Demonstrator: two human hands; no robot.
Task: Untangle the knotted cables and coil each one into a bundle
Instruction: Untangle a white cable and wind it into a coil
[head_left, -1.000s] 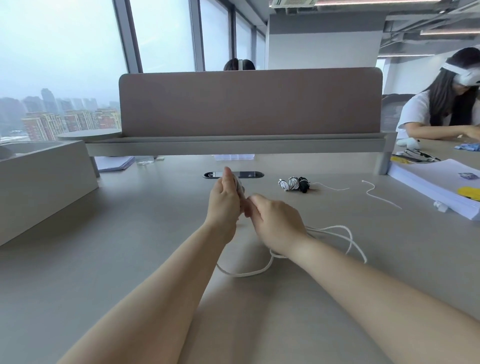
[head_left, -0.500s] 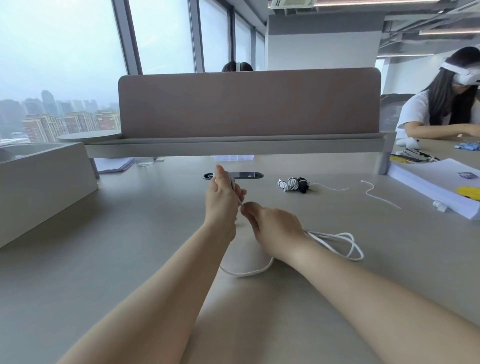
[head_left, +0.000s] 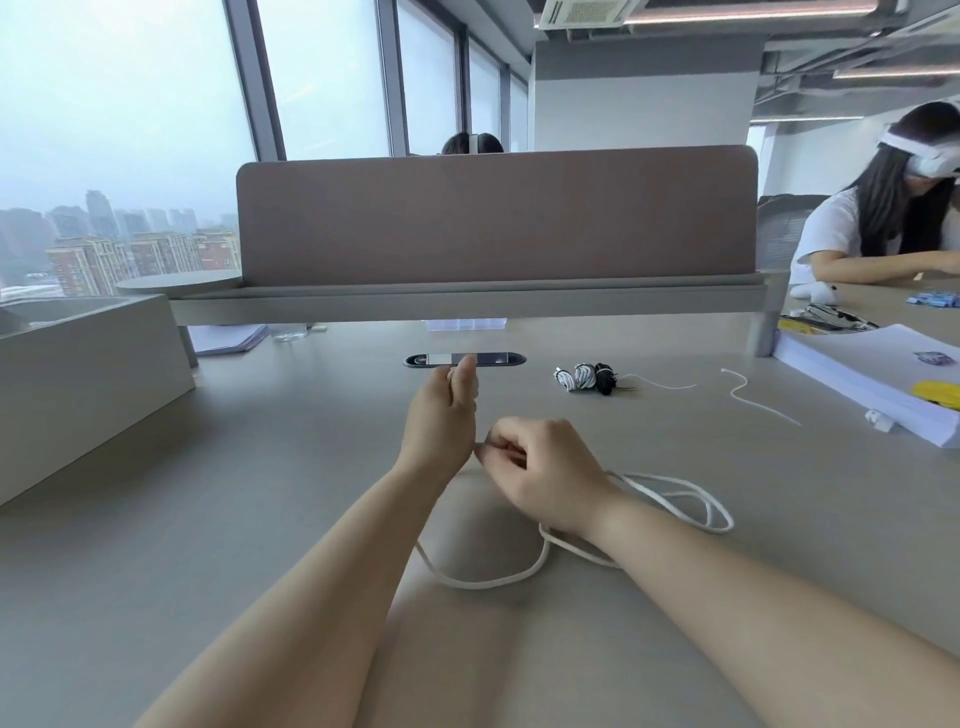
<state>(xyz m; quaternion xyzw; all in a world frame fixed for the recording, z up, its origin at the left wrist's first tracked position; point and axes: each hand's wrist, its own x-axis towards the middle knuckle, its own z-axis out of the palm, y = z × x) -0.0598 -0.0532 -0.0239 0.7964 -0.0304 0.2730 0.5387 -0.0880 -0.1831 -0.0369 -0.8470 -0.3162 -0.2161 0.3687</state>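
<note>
White cable (head_left: 675, 496) lies in slack loops on the grey desk (head_left: 156, 519), nearer the person than the oval cable port (head_left: 493, 359) and to its right. One loop curves under both forearms, and the rest piles up beside the right wrist.

The right hand (head_left: 540, 467) has its fingers curled and pinches a short bit of this cable at its fingertips, hard against the heel of the left hand (head_left: 441, 421). The left hand stands as a fist with the thumb up, just in front of the port. Whether cable runs inside that fist is hidden.

Right of the port sit three small coiled bundles (head_left: 587, 376), two pale and one black. Farther right, a loose white cord (head_left: 758, 397) trails toward a paper stack (head_left: 872, 379) whose edge bounds that side.

Behind the port, the divider panel (head_left: 493, 218) and its shelf close off the far edge. Left of the port the desk surface runs bare up to a grey box (head_left: 78, 374). The desk surface near the person, below the elbows, lies bare as well.
</note>
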